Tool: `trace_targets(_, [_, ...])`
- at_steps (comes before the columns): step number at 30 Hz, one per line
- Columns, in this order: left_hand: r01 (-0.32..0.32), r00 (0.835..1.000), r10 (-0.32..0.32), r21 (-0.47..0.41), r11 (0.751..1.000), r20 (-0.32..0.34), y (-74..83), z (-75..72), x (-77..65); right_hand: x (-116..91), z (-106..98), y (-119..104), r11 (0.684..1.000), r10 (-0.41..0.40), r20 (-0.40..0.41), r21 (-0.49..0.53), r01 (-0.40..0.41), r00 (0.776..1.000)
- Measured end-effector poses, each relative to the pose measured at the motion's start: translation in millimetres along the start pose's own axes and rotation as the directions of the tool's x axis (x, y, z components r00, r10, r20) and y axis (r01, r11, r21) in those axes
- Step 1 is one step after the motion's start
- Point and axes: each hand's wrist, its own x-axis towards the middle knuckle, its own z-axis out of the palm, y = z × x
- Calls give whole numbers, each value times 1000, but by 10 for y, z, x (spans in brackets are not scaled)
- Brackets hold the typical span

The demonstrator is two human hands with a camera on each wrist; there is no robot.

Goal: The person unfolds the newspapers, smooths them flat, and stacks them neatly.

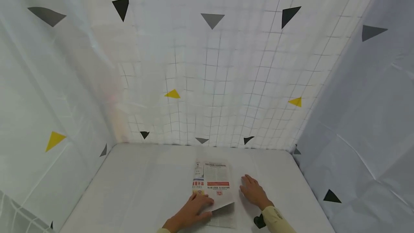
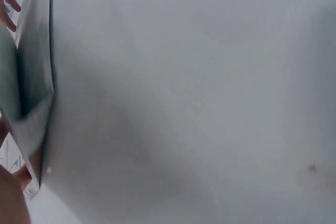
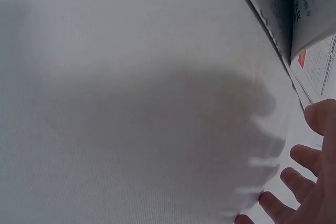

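A folded newspaper (image 1: 217, 175) lies on the white table, its printed side up. The lower edge of its top layer is raised above the layer beneath, and in the right wrist view the newspaper (image 3: 315, 9) shows a gap between the layers. My left hand (image 1: 194, 208) is at the lower left of the paper, fingers over the top layer and thumb at the raised edge, pinching it. The left wrist view shows that hand (image 2: 11, 195) only partly. To the right of the paper, apart from it, my right hand (image 1: 254, 191) rests on the table, its fingers (image 3: 302, 184) extended.
The white tabletop (image 1: 136, 186) reaches back to a white curtain (image 1: 194, 64) with grid lines and black, grey and yellow triangles. Similar sheets rise at both sides. A small black object (image 1: 259, 221) is beside the right wrist.
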Motion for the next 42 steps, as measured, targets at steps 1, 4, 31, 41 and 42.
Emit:
trace_targets(1, [4,1000,-4,2,1000,-11,8,-9,-2,-7,-7,-5,1000,-10,-4,0,10,1000])
trace_targets(4, [43,999,-43,5,999,-15,30,-41,-4,-35,-44,-32,999,-39,-21,-4,39,999])
trace_targets(31, [216,808,-125,93,972,-576,-53,93,70,-32,-43,-83,993,-91,-65,-80,85,994])
trace_targets(41, [223,749,-284,-176,959,-599,10,37,83,-73,-11,-93,996,-79,-77,-58,75,994])
trace_targets(42, [215,741,-307,-223,951,-597,10,32,77,-74,-6,-90,996,-76,-76,-58,72,994])
